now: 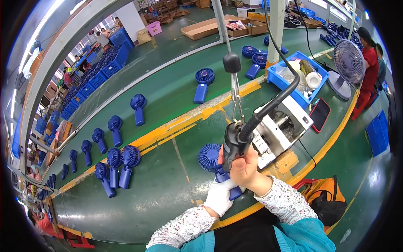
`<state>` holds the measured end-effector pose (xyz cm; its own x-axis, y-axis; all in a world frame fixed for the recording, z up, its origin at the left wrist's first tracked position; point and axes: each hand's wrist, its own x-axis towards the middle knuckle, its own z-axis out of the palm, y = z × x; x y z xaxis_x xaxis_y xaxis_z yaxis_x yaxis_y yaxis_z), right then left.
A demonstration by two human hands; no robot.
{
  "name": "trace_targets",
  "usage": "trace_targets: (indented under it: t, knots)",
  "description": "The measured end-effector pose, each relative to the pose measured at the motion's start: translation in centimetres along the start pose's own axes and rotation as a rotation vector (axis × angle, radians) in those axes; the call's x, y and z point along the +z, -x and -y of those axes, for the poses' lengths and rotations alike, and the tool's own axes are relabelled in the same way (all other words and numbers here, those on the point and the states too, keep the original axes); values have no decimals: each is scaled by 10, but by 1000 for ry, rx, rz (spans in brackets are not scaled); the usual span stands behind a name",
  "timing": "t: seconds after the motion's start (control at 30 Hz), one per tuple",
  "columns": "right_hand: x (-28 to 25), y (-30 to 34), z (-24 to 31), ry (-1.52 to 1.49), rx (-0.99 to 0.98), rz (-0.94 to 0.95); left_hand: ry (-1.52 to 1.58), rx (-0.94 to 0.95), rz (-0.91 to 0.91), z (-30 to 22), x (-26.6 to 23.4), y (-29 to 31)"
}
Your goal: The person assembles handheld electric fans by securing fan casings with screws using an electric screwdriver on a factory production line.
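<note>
My left hand (219, 197), in a white glove, grips the handle of a blue handheld fan (209, 157) on the green bench, its round head pointing away from me. My bare right hand (247, 169) is wrapped round a black electric screwdriver (233, 142), held upright over the fan's neck. The tool hangs from a metal hook, and a thick black cable bends away from its top. Its tip is hidden behind my hand. Just right of the tool stands a white screw feeder (289, 126) with small metal parts inside.
Several blue fans (131, 157) lie on the bench to the left, others on the green conveyor belt (168, 90) beyond the yellow tape. At the right are a blue bin (275, 77), a phone-like red-edged device (320, 115) and a grey standing fan (349, 63). Co-workers sit farther off.
</note>
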<state>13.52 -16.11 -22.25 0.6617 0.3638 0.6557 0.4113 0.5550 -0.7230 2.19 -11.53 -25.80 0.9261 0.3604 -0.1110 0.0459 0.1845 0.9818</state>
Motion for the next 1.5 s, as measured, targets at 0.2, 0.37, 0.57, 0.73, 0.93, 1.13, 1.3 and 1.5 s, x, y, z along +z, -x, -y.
trace_targets:
  t: [0.2, 0.37, 0.57, 0.73, 0.93, 1.13, 1.3, 1.5]
  knots:
    - [-11, -4, 10, -144, 183, 189, 354, -370, -2, -6, -2, -1]
    - [-29, -9, 10, 115, -57, -41, 828, -601, -3, -5, -9, -14]
    - [-31, -41, 27, 332, -191, -220, 1080, -686, 0, 0, -8, -10]
    - [-10, -27, 28, -6, 57, -162, 998, -625, 44, -4, 2, -10]
    - [10, -12, 23, -160, 127, -94, 638, -459, -36, 16, 2, -6]
    - [14, 1, 1, -181, 122, -59, -636, 354, 201, 6, -5, -3]
    - [13, 2, 0, -195, 163, -18, -627, 251, 235, 1, -7, 1]
    - [4, 4, 5, -358, 277, 67, 417, -369, 126, 10, -1, 5]
